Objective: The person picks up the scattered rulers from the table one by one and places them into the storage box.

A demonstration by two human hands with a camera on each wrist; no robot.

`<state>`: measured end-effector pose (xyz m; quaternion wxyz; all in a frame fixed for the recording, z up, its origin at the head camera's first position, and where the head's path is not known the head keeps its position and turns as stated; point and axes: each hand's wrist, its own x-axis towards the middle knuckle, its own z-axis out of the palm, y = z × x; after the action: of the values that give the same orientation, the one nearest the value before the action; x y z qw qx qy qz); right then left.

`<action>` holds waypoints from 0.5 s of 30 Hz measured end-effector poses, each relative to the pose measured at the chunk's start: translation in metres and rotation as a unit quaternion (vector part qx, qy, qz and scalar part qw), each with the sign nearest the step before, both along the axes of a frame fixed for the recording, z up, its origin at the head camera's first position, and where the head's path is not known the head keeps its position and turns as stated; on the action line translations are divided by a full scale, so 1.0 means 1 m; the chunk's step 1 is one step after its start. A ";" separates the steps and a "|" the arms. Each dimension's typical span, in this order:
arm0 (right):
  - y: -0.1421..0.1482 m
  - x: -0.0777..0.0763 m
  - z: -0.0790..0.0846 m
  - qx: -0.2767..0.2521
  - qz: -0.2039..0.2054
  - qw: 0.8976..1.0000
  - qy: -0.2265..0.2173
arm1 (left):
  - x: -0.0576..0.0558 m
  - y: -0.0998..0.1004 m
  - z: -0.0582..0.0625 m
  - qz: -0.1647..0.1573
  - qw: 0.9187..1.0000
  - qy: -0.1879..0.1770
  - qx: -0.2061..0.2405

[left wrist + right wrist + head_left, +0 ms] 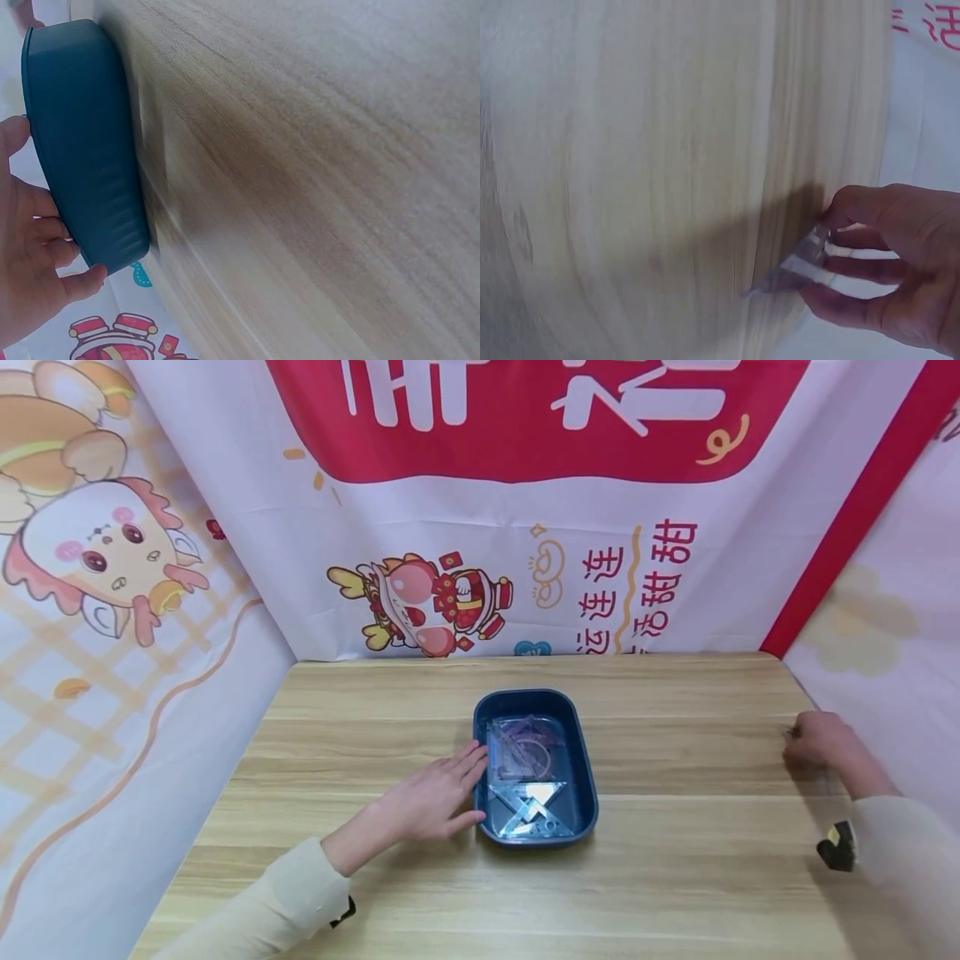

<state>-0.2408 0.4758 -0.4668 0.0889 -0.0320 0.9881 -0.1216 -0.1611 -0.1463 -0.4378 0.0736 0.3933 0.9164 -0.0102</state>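
A dark blue rectangular tub [587, 760] stands on the table in the head view. My left hand [435, 795] lies against its left side, fingertips and thumb touching the rim and outer wall. Inside the tub are a clear blue triangular set square [528, 814] and some clear purplish drawing pieces, one with a curved edge like a protractor [542, 760]. Far to the right, my right hand [821, 743] pinches a clear triangular set square [799, 268] between thumb and fingers. One corner of it points down at the tabletop in the right wrist view.
The wood-grain table [675, 877] ends at a printed white and red cloth [465, 510] behind. Patterned cloth [97, 718] hangs on the left, and another pale cloth [885, 693] stands close beside my right hand.
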 end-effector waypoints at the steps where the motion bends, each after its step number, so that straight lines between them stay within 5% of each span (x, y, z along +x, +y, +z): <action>1: -0.002 0.001 -0.001 0.001 -0.004 1.000 0.002 | 0.000 0.000 0.000 -0.001 1.000 0.001 0.000; 15: -0.013 0.003 -0.010 0.021 -0.068 0.996 0.045 | 0.000 -0.001 -0.001 0.004 1.000 -0.002 -0.005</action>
<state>-0.2375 0.4630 -0.4769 0.0365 0.0320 0.9933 -0.1046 -0.1608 -0.1469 -0.4388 0.0774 0.3897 0.9176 -0.0134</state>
